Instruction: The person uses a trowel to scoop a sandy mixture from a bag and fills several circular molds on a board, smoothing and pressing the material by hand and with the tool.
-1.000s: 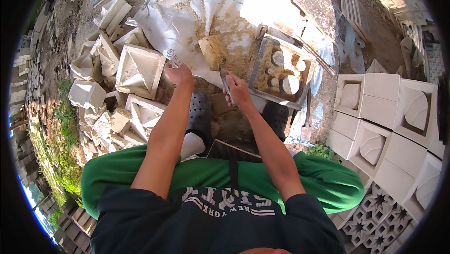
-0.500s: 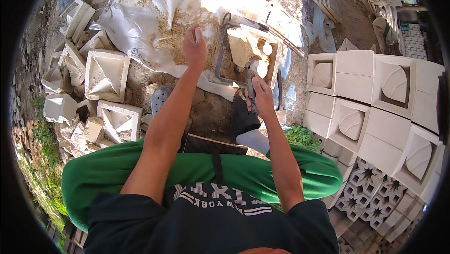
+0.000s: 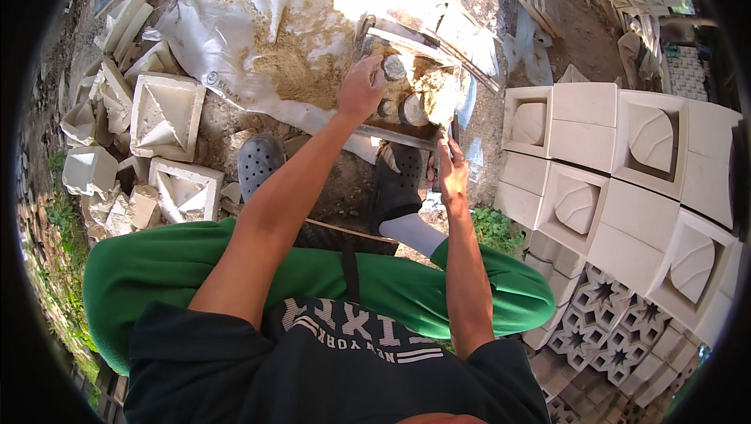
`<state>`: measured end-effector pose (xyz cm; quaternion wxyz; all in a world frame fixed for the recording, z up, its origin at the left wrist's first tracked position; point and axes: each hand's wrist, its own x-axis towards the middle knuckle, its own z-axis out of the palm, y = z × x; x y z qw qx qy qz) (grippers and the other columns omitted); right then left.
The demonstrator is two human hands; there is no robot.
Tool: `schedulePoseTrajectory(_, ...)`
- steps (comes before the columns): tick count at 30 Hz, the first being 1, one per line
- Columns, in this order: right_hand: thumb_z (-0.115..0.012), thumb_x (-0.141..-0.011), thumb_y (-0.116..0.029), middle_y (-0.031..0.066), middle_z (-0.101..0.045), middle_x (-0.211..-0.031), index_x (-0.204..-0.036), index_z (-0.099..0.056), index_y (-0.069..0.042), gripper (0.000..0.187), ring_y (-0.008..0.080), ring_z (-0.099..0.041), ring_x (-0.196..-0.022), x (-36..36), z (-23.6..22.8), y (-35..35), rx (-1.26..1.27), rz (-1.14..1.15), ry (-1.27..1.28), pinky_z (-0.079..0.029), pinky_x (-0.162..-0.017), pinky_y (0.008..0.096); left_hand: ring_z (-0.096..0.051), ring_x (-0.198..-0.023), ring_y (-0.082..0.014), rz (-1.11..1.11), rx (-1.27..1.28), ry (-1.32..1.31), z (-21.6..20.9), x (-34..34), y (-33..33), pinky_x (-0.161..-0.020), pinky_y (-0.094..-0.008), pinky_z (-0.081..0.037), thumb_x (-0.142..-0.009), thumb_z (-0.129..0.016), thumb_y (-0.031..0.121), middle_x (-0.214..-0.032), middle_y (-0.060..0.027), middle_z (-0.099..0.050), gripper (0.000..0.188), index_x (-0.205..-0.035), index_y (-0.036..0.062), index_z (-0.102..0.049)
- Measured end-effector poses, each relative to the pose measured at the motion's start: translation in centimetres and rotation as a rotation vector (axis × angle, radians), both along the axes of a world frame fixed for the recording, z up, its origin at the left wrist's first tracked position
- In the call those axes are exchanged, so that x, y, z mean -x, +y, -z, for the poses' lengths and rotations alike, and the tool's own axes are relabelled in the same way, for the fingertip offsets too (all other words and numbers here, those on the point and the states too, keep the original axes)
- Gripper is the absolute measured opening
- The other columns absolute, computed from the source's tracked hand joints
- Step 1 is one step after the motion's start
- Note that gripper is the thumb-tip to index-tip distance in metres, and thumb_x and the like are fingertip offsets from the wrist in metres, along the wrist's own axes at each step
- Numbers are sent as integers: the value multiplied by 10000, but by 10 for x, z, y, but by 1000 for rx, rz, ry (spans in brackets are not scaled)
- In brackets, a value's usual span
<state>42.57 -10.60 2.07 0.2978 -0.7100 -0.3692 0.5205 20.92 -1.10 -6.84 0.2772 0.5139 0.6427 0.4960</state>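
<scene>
Your right hand has its fingers closed around a tool, with its far end just at the right end of the box. Your left hand is over the left side of the box, fingers bent near a round piece. I can't tell if those fingers are on the sand or pinching any.

Half a second ago your left hand was out over the sheet and your tool was farther in over the box. Now both hands are at the box, one on each side, so the work seems to be on the sand inside it. The sand is piled toward the right, and more round pieces show.

Your right shoe is just beside the near edge, so it may get in your way. Long bars lie along the far side. Strong sun makes the right end hard to see. A pile of pale blocks sits left, and stacked tiles stand right.
</scene>
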Motion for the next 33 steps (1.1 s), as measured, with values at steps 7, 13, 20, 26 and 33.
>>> schedulePoseTrajectory(7, -559, -978, -386, 31, -546, -665, -1424, -467, -65, 558, 96, -509, -455, 5, -4, 2, 59, -53, 29, -410, -352, 254, -458, -1330, -312, 163, 3, 210, 2, -7, 5, -1152, -450, -286, -913, -548, 172, -1346, -162, -569, 396, -1288, 48, -577)
schedulePoseTrajectory(13, -561, -976, -399, 33, -561, -699, -1429, -455, -50, 582, 96, -515, -476, 9, -10, 16, 126, -14, 114, -403, -364, 252, -396, -1378, -328, 229, -78, 373, 18, -14, 1, -1171, -457, -246, -930, -527, 165, -1433, -175, -487, 421, -1326, 23, -534)
schedulePoseTrajectory(20, -533, -996, -382, 32, -556, -699, -1419, -481, -93, 515, 103, -515, -491, 6, -29, 29, 179, -74, 173, -419, -394, 255, -358, -1409, -295, 137, -25, 626, 21, -22, 2, -1184, -455, -214, -939, -496, 204, -1481, -183, -428, 490, -1386, 3, -473)
schedulePoseTrajectory(26, -526, -999, -384, 33, -567, -695, -1317, -535, -79, 441, 107, -523, -479, 6, -31, 30, 216, 14, 280, -414, -373, 256, -310, -1436, -272, 210, 106, 705, 17, -17, 15, -1196, -454, -175, -951, -476, 266, -1519, -173, -375, 549, -1426, -4, -417)
schedulePoseTrajectory(33, -529, -991, -401, 36, -573, -694, -1116, -556, -98, 329, 113, -510, -460, 10, -36, 39, 272, 36, 415, -405, -362, 257, -259, -1452, -317, 306, 47, 809, 8, -21, 16, -1193, -461, -179, -938, -492, 267, -1551, -190, -300, 596, -1452, -6, -363)
